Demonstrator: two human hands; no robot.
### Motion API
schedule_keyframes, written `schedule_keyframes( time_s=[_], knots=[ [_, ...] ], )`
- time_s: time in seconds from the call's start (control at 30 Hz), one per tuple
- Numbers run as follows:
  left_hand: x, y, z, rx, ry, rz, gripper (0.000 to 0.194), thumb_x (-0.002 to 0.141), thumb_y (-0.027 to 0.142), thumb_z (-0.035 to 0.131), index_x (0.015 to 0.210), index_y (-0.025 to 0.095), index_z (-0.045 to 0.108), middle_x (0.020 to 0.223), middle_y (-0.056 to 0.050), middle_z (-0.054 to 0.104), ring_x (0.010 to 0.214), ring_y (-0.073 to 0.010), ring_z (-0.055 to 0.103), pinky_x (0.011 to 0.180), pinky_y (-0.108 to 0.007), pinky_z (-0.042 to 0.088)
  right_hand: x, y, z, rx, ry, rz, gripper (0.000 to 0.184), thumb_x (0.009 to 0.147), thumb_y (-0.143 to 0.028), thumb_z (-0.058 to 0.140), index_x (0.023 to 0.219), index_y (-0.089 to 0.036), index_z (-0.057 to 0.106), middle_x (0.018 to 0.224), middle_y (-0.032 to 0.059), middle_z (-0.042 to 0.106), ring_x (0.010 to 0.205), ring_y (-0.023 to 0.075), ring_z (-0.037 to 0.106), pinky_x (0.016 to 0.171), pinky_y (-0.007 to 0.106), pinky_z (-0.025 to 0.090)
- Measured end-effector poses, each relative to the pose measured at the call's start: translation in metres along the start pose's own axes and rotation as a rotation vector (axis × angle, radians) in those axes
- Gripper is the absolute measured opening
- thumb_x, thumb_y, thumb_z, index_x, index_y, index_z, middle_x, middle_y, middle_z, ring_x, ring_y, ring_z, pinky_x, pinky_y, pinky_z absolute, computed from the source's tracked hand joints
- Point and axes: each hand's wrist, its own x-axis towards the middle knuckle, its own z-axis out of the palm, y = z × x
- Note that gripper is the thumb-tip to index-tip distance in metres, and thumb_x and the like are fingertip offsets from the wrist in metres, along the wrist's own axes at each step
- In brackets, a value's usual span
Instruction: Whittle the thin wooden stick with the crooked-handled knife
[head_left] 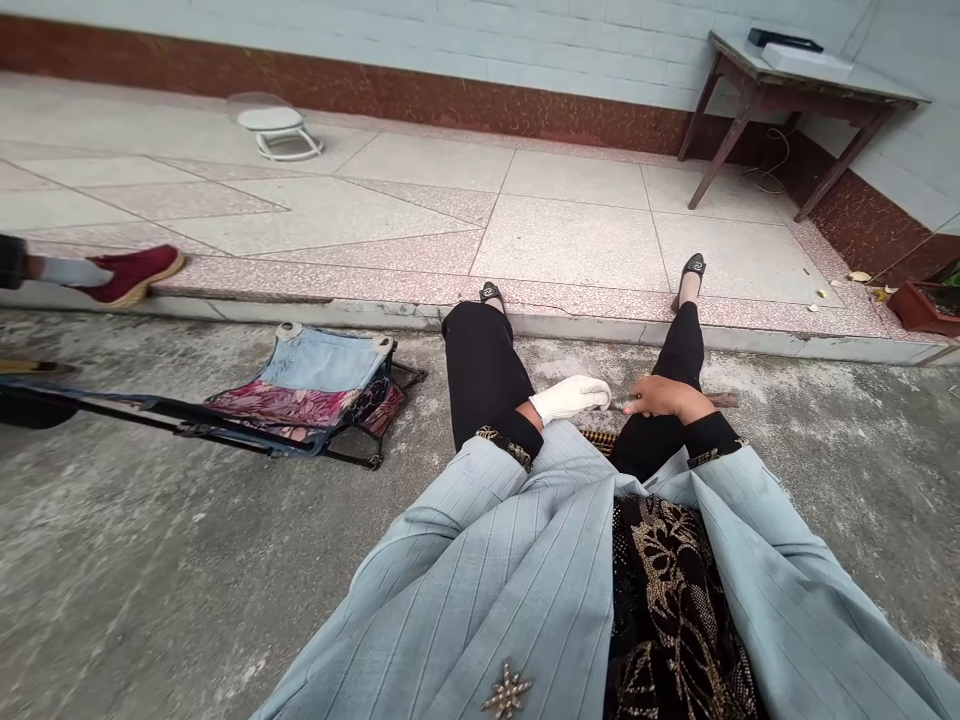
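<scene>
Partly, the fingers of the right hand (661,396) are being curled over a thin brown stick (716,401), gripping it; the fingertips themselves are being hidden beneath the knuckles. Only the stick's far end is being shown, lying on the rough concrete ground (150,560) beyond the right knee, and what it is made of cannot be told. The left hand (571,397) is being kept in a white cloth glove, its fingers being stretched toward the stick's near end and closed about it, though the contact is being masked by the glove. Between the knees a ribbed brown object (598,438) is being mostly covered by the black trouser legs. Both wrists are being rested low between the thighs, forearms drawn inward from pale blue pinstriped sleeves. To the left, a folded fabric chair (315,390) is being left flat on the concrete.
</scene>
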Motion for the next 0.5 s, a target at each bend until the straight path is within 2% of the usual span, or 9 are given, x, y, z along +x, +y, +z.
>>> schedule_keyframes(
  time_s=[0.07, 0.13, 0.2, 0.27, 0.33, 0.43, 0.5],
  knots=[
    [0.001, -0.003, 0.0, -0.07, -0.03, 0.011, 0.03, 0.087, 0.041, 0.056, 0.085, 0.013, 0.066, 0.08, -0.001, 0.064, 0.072, -0.0111, 0.053, 0.073, -0.023, 0.041, -0.004, 0.003, 0.0, 0.103, -0.169, -0.116, 0.026, 0.087, -0.038, 0.066, 0.074, -0.015, 0.068, 0.064, 0.0031, 0.065, 0.059, 0.0133, 0.058, 0.057, 0.023, 0.041],
    [0.002, -0.006, 0.001, -0.154, -0.05, 0.001, 0.032, 0.085, 0.044, 0.059, 0.086, 0.013, 0.066, 0.079, -0.002, 0.064, 0.069, -0.011, 0.052, 0.069, -0.023, 0.041, -0.008, 0.007, -0.001, 0.264, -0.335, -0.28, 0.028, 0.084, -0.042, 0.067, 0.079, -0.015, 0.068, 0.06, -0.0003, 0.06, 0.053, 0.011, 0.051, 0.052, 0.023, 0.039],
    [0.002, -0.005, 0.002, -0.242, -0.033, -0.015, 0.035, 0.083, 0.047, 0.061, 0.085, 0.012, 0.064, 0.075, -0.002, 0.062, 0.064, -0.0102, 0.05, 0.063, -0.023, 0.039, -0.011, 0.009, -0.002, 0.456, -0.363, -0.433, 0.036, 0.079, -0.049, 0.07, 0.087, -0.014, 0.069, 0.061, -0.0022, 0.058, 0.053, 0.0097, 0.048, 0.051, 0.022, 0.038],
    [0.001, -0.002, 0.002, -0.302, 0.032, -0.051, 0.038, 0.083, 0.05, 0.062, 0.082, 0.012, 0.062, 0.067, 0.0, 0.056, 0.059, -0.0092, 0.046, 0.058, -0.022, 0.037, -0.013, 0.008, -0.003, 0.657, -0.214, -0.518, 0.043, 0.077, -0.056, 0.07, 0.088, -0.014, 0.067, 0.063, -0.003, 0.057, 0.053, 0.0082, 0.046, 0.051, 0.022, 0.036],
    [0.0, 0.003, 0.001, -0.318, 0.086, -0.085, 0.039, 0.085, 0.051, 0.059, 0.082, 0.012, 0.061, 0.063, 0.002, 0.051, 0.056, -0.0085, 0.043, 0.055, -0.022, 0.035, -0.013, 0.006, -0.005, 0.865, 0.019, -0.514, 0.046, 0.078, -0.06, 0.066, 0.081, -0.014, 0.062, 0.065, -0.0027, 0.056, 0.052, 0.0071, 0.043, 0.051, 0.022, 0.034],
    [0.0, 0.01, 0.001, -0.25, 0.059, -0.076, 0.039, 0.09, 0.049, 0.053, 0.084, 0.012, 0.062, 0.063, 0.002, 0.05, 0.056, -0.0079, 0.042, 0.056, -0.021, 0.036, -0.009, 0.003, -0.009, 1.041, 0.301, -0.372, 0.049, 0.076, -0.064, 0.065, 0.073, -0.017, 0.055, 0.065, -0.0015, 0.056, 0.05, 0.0074, 0.042, 0.048, 0.023, 0.032],
    [-0.001, 0.014, 0.001, -0.211, 0.03, -0.055, 0.038, 0.09, 0.048, 0.052, 0.084, 0.012, 0.063, 0.064, 0.002, 0.05, 0.057, -0.0077, 0.043, 0.058, -0.021, 0.036, -0.004, 0.004, -0.01, 1.0, 0.39, -0.254, 0.045, 0.074, -0.06, 0.067, 0.072, -0.017, 0.055, 0.063, -0.0014, 0.055, 0.049, 0.0081, 0.042, 0.047, 0.023, 0.032]
  ],
)
